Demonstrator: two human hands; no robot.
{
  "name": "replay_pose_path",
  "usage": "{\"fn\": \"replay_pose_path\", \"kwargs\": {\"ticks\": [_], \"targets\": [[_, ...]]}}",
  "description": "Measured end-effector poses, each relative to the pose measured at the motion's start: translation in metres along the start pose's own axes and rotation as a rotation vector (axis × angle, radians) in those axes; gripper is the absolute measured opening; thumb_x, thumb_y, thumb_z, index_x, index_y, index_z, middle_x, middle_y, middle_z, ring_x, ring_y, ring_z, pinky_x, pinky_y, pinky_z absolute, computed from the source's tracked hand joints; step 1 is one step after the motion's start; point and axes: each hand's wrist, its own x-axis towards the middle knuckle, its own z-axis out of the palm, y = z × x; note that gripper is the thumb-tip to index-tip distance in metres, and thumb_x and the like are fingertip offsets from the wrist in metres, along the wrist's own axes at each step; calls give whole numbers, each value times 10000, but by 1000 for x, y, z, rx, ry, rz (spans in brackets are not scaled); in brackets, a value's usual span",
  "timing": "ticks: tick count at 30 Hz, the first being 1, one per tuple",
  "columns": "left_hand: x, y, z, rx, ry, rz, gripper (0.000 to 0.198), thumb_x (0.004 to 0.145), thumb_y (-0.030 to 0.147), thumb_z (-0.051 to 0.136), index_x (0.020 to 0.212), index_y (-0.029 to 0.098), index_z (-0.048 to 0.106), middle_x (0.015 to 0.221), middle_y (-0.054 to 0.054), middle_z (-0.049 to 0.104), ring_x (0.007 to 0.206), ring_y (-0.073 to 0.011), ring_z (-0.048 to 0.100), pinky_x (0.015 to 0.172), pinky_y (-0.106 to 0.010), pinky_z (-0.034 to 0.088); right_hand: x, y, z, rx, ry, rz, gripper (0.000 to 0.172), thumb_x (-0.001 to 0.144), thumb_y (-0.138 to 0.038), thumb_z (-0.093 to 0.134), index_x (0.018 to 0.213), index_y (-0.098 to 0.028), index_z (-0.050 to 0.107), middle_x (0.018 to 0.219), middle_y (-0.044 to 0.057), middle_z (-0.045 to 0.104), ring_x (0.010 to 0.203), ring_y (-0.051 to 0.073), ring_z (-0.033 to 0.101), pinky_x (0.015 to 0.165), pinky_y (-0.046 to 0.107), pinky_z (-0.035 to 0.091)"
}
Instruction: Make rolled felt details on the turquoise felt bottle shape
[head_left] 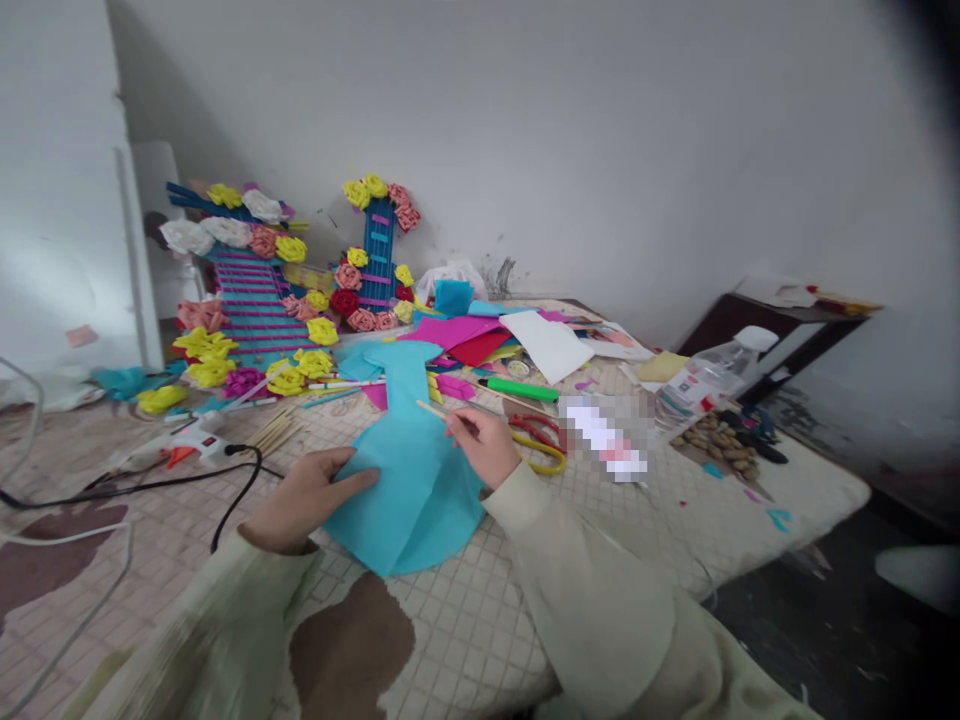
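A turquoise paper sheet point(411, 480) lies on the patterned cloth-covered surface point(480, 620) in front of me. My left hand point(311, 495) rests flat on the sheet's left edge, fingers stretched out. At the sheet's upper right edge, my right hand point(489, 445) pinches a thin wooden stick point(431, 408) that points up-left across the paper.
Two craft stands with paper roses point(247, 300) point(375, 260) stand at the back left. A glue gun point(196, 442) with a black cord point(225, 500), loose sticks point(277, 430), coloured paper point(480, 335), a green marker point(521, 389), scissors point(538, 440), a plastic bottle point(712, 375) and nuts point(720, 440) lie around.
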Motion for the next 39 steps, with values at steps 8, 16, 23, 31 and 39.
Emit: {"fn": "replay_pose_path", "kwargs": {"ticks": [8,16,23,31,39], "targets": [[10,-23,-12,388,61,24,275,589,437,615,703,195,677,730,-60,685,726,-254,607,616,-284,426,26,49,-21,-292,102,124,117,722,-152,525,686,-131,634,679,80,624,714,206,547,712,330,393],[8,-15,-8,463,77,136,320,673,413,562,910,237,682,950,-72,691,905,-277,609,779,-309,433,14,19,-10,-212,-33,-45,184,771,-246,560,909,-151,639,933,65,651,923,181,547,857,305,380],[-6,2,1,263,-22,457,247,717,300,580,942,300,679,989,-11,683,974,-227,584,881,-280,404,-4,-8,1,265,-460,-45,374,773,-399,553,1055,-155,578,969,64,632,922,181,551,727,284,435],[4,-12,-5,274,64,394,233,735,354,560,919,274,679,1088,-50,632,1022,-252,552,873,-341,429,0,-11,-1,626,-451,210,354,588,-448,687,604,-147,501,512,-64,445,465,61,384,447,200,302],[-13,0,47,-272,-202,212,210,726,362,566,786,215,704,792,-91,696,757,-277,625,632,-391,512,1,-17,-6,719,-98,198,261,628,-388,668,628,-163,537,494,-55,454,455,71,387,426,195,311]]}}
